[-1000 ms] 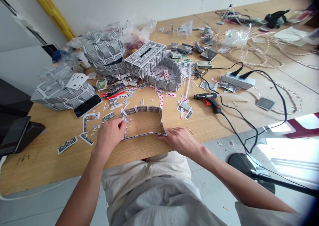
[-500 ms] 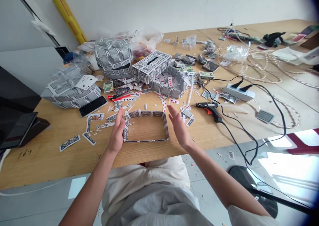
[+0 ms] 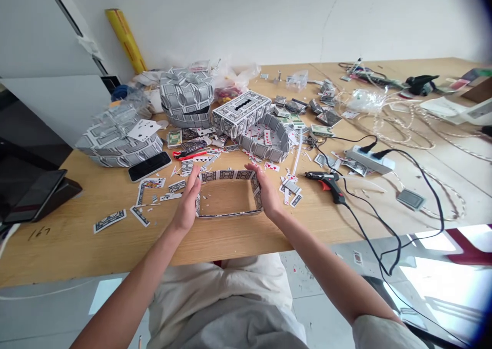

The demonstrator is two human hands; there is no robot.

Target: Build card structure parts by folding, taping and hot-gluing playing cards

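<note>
Your left hand (image 3: 187,205) stands flat along the left end of the card frame (image 3: 226,175) — fingers straight, held together. The frame sits on the table (image 3: 238,242) between your hands. Your right hand (image 3: 269,192) flanks the other end, fingers extended, pinching nothing. You seem to be squaring the walls; that calls for light, even pressure — they look thin.

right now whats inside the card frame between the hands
Wooden tabletop shows inside the card frame, with small pale scraps toward the left; the inner face of its near wall is hidden.
</note>
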